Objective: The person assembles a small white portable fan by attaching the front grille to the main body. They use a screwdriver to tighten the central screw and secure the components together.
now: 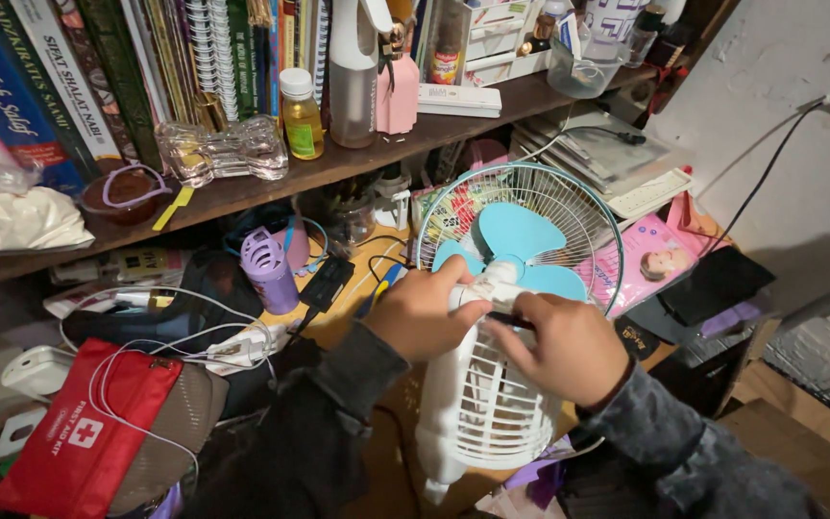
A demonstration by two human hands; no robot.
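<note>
A small white desk fan (480,394) lies tilted on a cluttered desk, its light blue blades (516,245) inside a wire grille (569,197). My left hand (422,312) grips the white motor housing just behind the blades. My right hand (569,348) rests on the ribbed rear housing and pinches a thin dark tool whose tip points at the fan's neck. Both sleeves are dark grey.
A wooden shelf (271,183) above carries books, a yellow bottle (301,115), a spray bottle and a clear glass piece. A purple cup (268,272), white cables, a power strip and a red first aid pouch (84,432) crowd the left. Pink packaging (655,258) lies right.
</note>
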